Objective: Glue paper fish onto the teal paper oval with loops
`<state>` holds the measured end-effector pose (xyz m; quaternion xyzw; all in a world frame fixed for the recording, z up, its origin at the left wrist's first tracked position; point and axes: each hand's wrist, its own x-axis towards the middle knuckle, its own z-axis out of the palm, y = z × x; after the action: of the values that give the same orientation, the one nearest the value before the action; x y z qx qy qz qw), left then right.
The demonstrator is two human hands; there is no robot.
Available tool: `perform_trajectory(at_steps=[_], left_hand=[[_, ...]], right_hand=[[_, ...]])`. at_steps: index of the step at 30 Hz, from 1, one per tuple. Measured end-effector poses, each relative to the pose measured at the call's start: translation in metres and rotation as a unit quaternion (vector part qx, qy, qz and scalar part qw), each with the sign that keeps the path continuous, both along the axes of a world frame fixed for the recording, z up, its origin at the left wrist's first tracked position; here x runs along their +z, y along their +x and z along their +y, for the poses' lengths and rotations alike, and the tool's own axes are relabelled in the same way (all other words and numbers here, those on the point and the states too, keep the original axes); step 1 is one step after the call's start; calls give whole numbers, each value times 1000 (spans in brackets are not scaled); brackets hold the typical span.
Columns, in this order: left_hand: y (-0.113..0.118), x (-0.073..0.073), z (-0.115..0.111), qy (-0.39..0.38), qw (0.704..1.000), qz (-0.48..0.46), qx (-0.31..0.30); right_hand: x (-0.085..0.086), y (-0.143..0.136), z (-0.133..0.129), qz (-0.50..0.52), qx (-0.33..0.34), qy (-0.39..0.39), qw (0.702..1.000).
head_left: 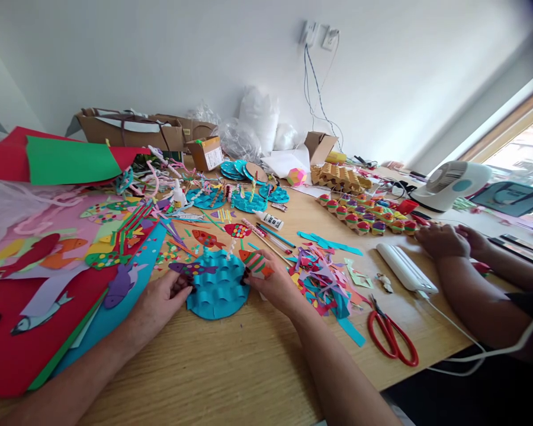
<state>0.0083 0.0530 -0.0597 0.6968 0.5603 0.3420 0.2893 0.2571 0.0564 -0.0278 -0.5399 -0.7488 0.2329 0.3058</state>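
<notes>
In front of me is a round blue craft base (217, 305) with wavy, scalloped ridges across its top. My left hand (162, 299) pinches its left edge, fingers closed, right beside a spotted purple paper fish (199, 269). On the opposite side, the fingers of my right hand (275, 285) close on the right edge, next to an orange paper fish (256, 263) with green stripes. A pale twisted stem (231, 248) rises at the back of the base. Whether the base rests fully on the table is unclear.
Paper scraps (322, 278), red-handled scissors (393, 334) and a white power strip (406, 269) lie to the right. Coloured sheets with paper fish cover the left. Behind are a glue bottle (270, 220), more blue bases and painted egg cartons. Another person's hands (444, 241) rest at right.
</notes>
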Motion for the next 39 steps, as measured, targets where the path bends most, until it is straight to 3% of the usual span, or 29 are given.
perform_trajectory(at_steps=[11,27,35,39], left_hand=[[-3,-5,2,24,999,-11,-18],[-10,4,3,-29,999,21,-25],[-7,25,1,-47,997,62,-23],[-9,28,1,-50,996,70,-26]], right_hand=[[3,2,-2,-21,1,22,1000],[8,1,-5,-46,4,14,999],[4,4,-5,-27,-5,12,1000],[2,5,-3,-19,-10,10,1000]])
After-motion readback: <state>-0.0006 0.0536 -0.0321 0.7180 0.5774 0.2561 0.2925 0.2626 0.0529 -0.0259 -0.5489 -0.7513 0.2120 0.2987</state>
